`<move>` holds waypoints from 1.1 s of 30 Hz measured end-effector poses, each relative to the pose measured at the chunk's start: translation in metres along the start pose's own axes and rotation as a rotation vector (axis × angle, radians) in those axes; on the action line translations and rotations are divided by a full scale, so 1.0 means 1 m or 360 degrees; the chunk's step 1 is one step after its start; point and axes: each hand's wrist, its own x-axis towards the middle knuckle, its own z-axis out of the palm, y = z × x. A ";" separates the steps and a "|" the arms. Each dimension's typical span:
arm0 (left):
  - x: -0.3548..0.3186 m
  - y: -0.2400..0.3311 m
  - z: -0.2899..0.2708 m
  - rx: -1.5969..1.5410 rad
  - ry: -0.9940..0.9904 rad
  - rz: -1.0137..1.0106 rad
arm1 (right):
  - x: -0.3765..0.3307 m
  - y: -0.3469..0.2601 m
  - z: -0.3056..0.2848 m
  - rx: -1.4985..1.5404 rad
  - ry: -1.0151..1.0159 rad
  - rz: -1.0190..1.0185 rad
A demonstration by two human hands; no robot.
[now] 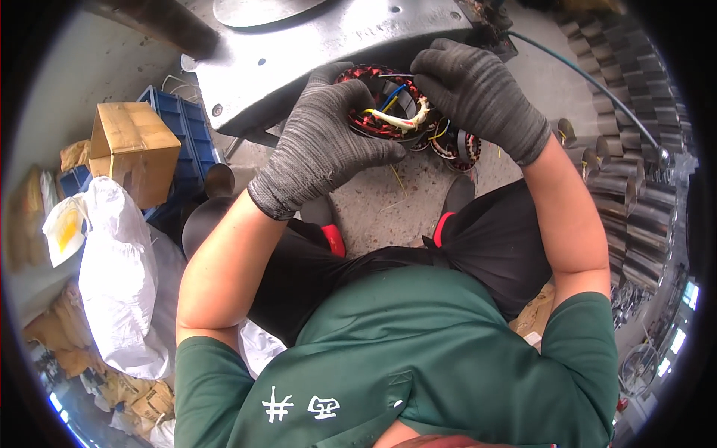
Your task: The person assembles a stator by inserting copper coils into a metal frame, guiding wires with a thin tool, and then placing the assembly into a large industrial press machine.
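Observation:
My left hand (317, 131), in a grey knitted glove, grips a motor stator (369, 72) from its left side, thumb and fingers spread around the ring. Red and black windings line the stator. Blue, yellow and white lead wires (409, 122) cross its opening. At the stator's upper right, my gloved right hand (478, 93) is closed on a thin, pale, narrow strip (396, 75) that reaches across the upper rim; its exact kind is unclear. More wound stators (467, 149) sit lower, just right of the held one, partly covered by it.
A metal machine table (299, 56) with a round plate stands ahead. On the left are a cardboard box (138, 153), blue crates (183, 123) and a white sack (116, 284). Stacked metal cylinders (642, 201) line the right. A dark hose (597, 86) runs down there.

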 end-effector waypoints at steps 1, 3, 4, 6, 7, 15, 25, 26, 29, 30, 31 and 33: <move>0.001 0.000 0.001 0.0006 -0.0010 0.0025 | -0.002 0.000 0.002 0.0006 0.0003 0.0022; 0.000 -0.005 0.005 0.0034 0.0051 0.0101 | -0.002 0.001 0.004 -0.0021 -0.0004 0.0049; 0.000 -0.007 0.007 0.0057 0.0122 0.0175 | -0.003 0.002 0.006 -0.0052 0.0003 0.0059; 0.000 -0.008 0.007 0.0024 0.0105 0.0143 | -0.003 0.003 0.005 -0.0079 -0.0037 0.0050; 0.000 -0.008 0.007 -0.0010 0.0092 0.0111 | -0.003 0.003 0.005 -0.0107 -0.0077 0.0038; 0.005 -0.011 0.013 -0.0032 0.0143 0.0139 | 0.000 -0.009 0.012 -0.0141 -0.0102 0.0208; 0.007 0.000 -0.002 0.0057 0.0127 -0.0046 | 0.001 -0.006 0.038 0.0571 0.0132 0.0443; 0.009 -0.004 -0.003 -0.0002 0.0078 -0.0095 | 0.001 -0.004 0.038 0.0732 0.0096 0.0511; 0.007 -0.002 -0.004 0.0185 0.0160 0.0074 | 0.002 -0.002 0.041 0.0940 0.0046 0.0736; 0.010 -0.004 -0.003 0.0068 0.0134 0.0037 | 0.002 -0.002 0.041 0.1280 0.0212 0.0852; 0.007 -0.002 -0.006 -0.0956 -0.0122 -0.0485 | 0.005 0.010 0.040 0.0982 0.0321 0.0822; 0.009 -0.008 -0.002 -0.1111 -0.0106 -0.0447 | 0.015 0.016 0.016 0.1638 0.0520 0.1031</move>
